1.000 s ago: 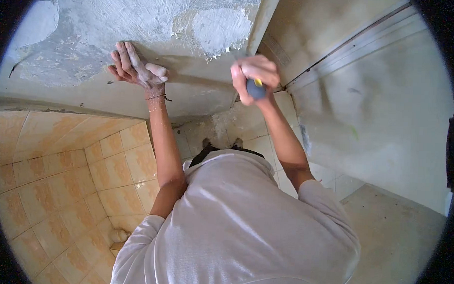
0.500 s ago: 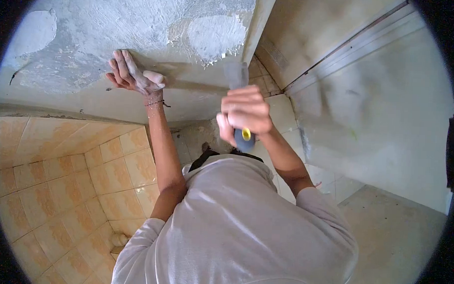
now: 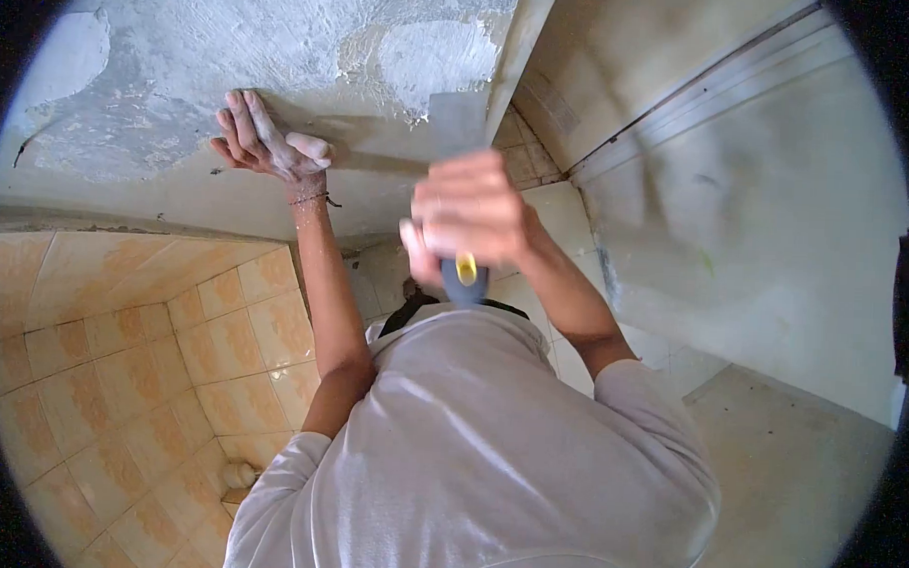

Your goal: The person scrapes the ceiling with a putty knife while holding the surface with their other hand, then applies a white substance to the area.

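Observation:
My right hand (image 3: 469,209) is wrapped round the dark grey and yellow handle of a putty knife (image 3: 458,124). Its flat metal blade points up toward the wall, near the lower edge of a peeling white patch (image 3: 437,58); blur hides whether it touches. Dusted with white powder, my left hand (image 3: 269,142) lies with fingers outstretched against the wall (image 3: 190,105) below the scraped, grey-white area. A thin dark band circles the left wrist.
Orange and cream tiles (image 3: 81,371) cover the lower wall at the left. A narrow wall edge (image 3: 523,56) stands just right of the blade. Farther right is a pale smudged panel (image 3: 737,224). Floor tiles (image 3: 562,223) show beneath my right arm.
My right hand and the putty knife have shifted left and slightly toward the wall, bringing the blade nearer the peeling patch. My left hand has stayed almost where it was.

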Motion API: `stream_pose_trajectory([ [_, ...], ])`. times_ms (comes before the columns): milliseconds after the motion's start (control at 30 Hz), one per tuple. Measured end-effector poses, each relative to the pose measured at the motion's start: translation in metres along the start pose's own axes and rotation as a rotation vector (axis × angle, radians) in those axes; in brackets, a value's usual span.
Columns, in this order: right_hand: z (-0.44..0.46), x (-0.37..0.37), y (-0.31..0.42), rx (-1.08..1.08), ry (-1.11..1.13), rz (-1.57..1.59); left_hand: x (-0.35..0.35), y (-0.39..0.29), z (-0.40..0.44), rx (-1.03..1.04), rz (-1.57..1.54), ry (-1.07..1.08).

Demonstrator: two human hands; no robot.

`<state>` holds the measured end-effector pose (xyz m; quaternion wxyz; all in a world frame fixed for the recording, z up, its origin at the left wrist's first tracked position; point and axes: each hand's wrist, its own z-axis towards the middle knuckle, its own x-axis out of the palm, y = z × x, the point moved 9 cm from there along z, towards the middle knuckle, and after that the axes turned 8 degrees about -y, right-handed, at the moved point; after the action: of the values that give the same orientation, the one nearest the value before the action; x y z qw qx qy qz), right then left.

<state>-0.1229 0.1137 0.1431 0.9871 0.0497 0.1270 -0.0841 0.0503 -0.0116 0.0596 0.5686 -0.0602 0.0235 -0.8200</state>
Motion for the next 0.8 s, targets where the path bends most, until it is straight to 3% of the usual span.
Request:
stream_pose_trajectory([
  [33,-0.012,0.003,-0.017,0.001,0.0,-0.005,0.0,0.0,0.001,-0.009,-0.002,-0.013],
  [100,-0.061,0.012,-0.082,0.341,-0.031,0.059,0.0,-0.001,0.001,-0.021,-0.001,-0.036],
  [133,-0.074,0.017,-0.086,0.396,0.031,0.024,-0.001,-0.001,0.0,-0.026,-0.01,-0.034],
  [233,-0.038,0.015,-0.028,0.187,-0.067,0.198,0.002,0.005,-0.002,-0.018,-0.006,-0.047],
  [300,-0.006,0.012,0.008,0.054,0.064,0.086,0.001,0.005,-0.006,-0.008,-0.005,-0.036],
  [367,-0.005,0.015,0.005,0.05,0.099,0.032,0.001,0.004,-0.004,-0.022,-0.009,-0.039],
  [433,-0.02,0.012,-0.034,0.091,-0.016,0.022,0.002,0.004,-0.004,-0.025,-0.018,-0.048],
  [467,-0.044,0.018,-0.064,0.213,0.019,0.003,0.001,0.004,-0.004,-0.027,-0.019,-0.066],
  [567,-0.064,0.023,-0.061,0.274,-0.039,0.104,0.003,0.009,-0.008,-0.054,0.003,-0.025],
  [700,-0.021,0.015,-0.004,0.091,-0.037,0.062,0.003,0.008,-0.007,-0.055,0.012,-0.034],
  [800,-0.029,0.014,-0.025,0.101,-0.08,-0.016,0.001,0.006,-0.005,-0.015,-0.014,-0.085],
])
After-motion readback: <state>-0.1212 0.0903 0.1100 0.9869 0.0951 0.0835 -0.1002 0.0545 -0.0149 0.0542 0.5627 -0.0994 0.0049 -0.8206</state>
